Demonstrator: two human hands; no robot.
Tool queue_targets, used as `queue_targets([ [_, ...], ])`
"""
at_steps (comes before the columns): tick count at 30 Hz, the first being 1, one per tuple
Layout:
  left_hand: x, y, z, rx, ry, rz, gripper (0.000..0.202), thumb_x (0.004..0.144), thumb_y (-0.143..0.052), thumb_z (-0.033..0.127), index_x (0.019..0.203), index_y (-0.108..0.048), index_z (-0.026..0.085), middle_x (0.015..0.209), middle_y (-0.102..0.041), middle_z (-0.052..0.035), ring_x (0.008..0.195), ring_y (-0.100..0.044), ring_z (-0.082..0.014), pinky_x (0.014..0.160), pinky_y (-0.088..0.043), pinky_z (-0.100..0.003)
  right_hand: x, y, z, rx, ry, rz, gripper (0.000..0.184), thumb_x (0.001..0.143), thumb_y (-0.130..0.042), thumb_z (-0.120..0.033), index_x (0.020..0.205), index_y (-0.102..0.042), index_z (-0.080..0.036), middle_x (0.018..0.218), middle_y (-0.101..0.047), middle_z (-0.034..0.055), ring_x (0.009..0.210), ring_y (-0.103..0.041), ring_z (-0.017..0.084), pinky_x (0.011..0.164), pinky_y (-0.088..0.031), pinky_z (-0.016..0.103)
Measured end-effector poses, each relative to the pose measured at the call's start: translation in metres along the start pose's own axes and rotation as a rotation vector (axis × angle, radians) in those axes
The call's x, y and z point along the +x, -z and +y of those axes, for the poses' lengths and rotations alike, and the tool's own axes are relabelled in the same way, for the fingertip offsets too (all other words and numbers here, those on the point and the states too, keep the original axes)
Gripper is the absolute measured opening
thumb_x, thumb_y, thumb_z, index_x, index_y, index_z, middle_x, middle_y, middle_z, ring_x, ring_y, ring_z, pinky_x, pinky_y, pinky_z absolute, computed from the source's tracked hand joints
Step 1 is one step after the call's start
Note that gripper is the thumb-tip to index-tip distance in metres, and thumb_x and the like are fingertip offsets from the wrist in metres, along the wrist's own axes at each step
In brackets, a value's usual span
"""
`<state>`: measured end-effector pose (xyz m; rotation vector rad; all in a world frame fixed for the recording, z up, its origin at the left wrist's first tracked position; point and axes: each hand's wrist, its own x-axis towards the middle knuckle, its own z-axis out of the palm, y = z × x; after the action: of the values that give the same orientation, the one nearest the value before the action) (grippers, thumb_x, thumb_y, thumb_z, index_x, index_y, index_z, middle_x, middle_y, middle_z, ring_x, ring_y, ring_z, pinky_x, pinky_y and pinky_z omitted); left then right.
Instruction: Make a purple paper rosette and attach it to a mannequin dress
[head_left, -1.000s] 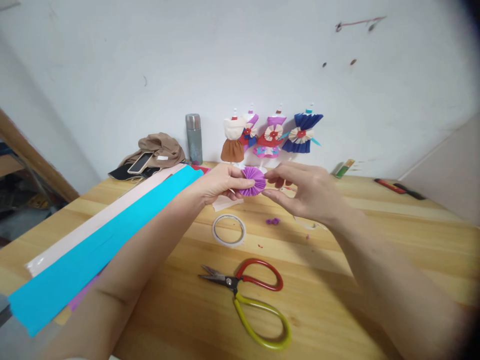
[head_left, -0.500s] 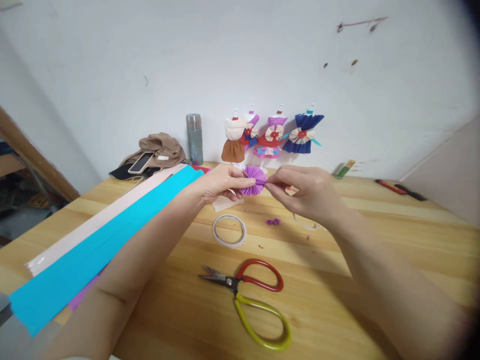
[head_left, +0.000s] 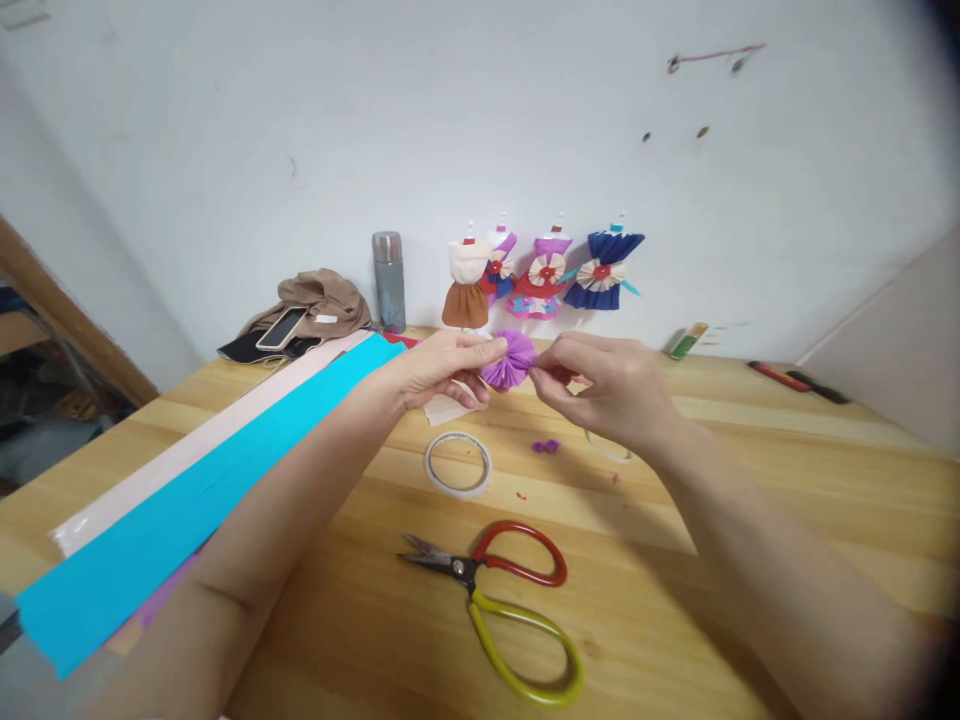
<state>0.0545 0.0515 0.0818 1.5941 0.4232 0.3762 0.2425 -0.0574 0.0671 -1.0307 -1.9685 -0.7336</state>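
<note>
Okay, from here: left hand (head_left: 446, 370) pinches the purple paper rosette (head_left: 513, 362) by its left side, right hand (head_left: 596, 378) its right edge; tape (head_left: 459, 492) below the grip. Light, even pressure should spare the pleats.

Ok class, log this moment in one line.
left hand: holds rosette; right hand: pinches rosette's edge; scissors: on table, slightly open; tape: on table

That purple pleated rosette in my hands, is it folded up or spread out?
Spread out: the purple pleated rosette fans into a rounded shape, pleats showing, between left hand and right hand.
</note>
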Motion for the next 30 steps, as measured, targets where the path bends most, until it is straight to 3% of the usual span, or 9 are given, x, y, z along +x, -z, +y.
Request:
queue_targets([
  [3,0.001,0.003,-0.002,-0.017,0.033,0.024,0.071,0.053,-0.082,0.071,0.091,-0.067,0.011,0.084,-0.069,-0.0084,0.065,-0.062,-0.0119,0.058,-0.047,-0.024,0.0,-0.001,-0.001,-0.07,-0.018,0.071,0.021,0.085,-0.057,-0.016,0.066,-0.051,-0.024,0.055,-0.056,-0.0029,0.048,-0.051,0.011,0.045,-0.04,0.024],
  [8,0.002,-0.001,-0.007,-0.034,0.102,-0.083,0.059,0.059,-0.087,0.057,0.093,-0.069,0.011,0.093,-0.072,-0.0117,0.076,-0.065,-0.0146,0.068,-0.048,-0.028,0.0,-0.008,-0.007,-0.219,-0.059,0.206,0.026,0.084,-0.058,-0.014,0.063,-0.046,-0.024,0.052,-0.052,-0.0034,0.046,-0.049,0.011,0.044,-0.038,0.024],
  [13,0.01,-0.016,-0.02,-0.431,-0.025,-0.038,0.045,0.064,-0.089,0.04,0.094,-0.07,0.013,0.095,-0.07,-0.0068,0.083,-0.065,-0.0135,0.078,-0.049,-0.028,-0.003,-0.017,-0.012,-0.263,-0.135,0.179,0.03,0.088,-0.054,-0.019,0.06,-0.044,-0.025,0.051,-0.051,-0.0018,0.047,-0.048,0.013,0.045,-0.036,0.027],
  [18,0.014,-0.025,-0.024,-0.697,-0.069,0.031,0.026,0.071,-0.084,0.025,0.088,-0.069,0.013,0.085,-0.069,-0.0019,0.084,-0.064,-0.0119,0.09,-0.048,-0.028,-0.006,-0.022,-0.015,-0.3,-0.069,0.16,0.032,0.09,-0.053,-0.017,0.061,-0.043,-0.024,0.052,-0.05,-0.0014,0.046,-0.047,0.012,0.047,-0.036,0.029],
  [22,0.013,-0.03,-0.023,-0.718,-0.137,0.015,0.017,0.073,-0.08,0.018,0.081,-0.067,0.013,0.079,-0.067,-0.0005,0.08,-0.064,-0.012,0.093,-0.048,-0.031,-0.009,-0.024,-0.016,-0.336,-0.028,0.117,0.031,0.092,-0.053,-0.02,0.062,-0.044,-0.024,0.054,-0.052,-0.0006,0.048,-0.047,0.013,0.048,-0.036,0.03],
  [26,0.012,-0.035,-0.023,-0.694,-0.213,0.067,0.02,0.07,-0.082,0.02,0.08,-0.066,0.013,0.079,-0.067,0.0003,0.076,-0.062,-0.0107,0.087,-0.048,-0.029,-0.01,-0.025,-0.018,-0.311,-0.057,0.027,0.032,0.095,-0.052,-0.022,0.063,-0.047,-0.024,0.056,-0.054,0.0007,0.052,-0.048,0.014,0.052,-0.037,0.031],
  [30,0.009,-0.032,-0.018,-0.577,-0.28,0.127,0.026,0.066,-0.085,0.027,0.081,-0.069,0.012,0.079,-0.068,-0.0011,0.077,-0.062,-0.0117,0.083,-0.048,-0.028,-0.009,-0.022,-0.02,-0.241,0.059,0.036,0.023,0.092,-0.056,-0.024,0.069,-0.055,-0.023,0.063,-0.063,0.0013,0.055,-0.052,0.014,0.051,-0.039,0.029],
])
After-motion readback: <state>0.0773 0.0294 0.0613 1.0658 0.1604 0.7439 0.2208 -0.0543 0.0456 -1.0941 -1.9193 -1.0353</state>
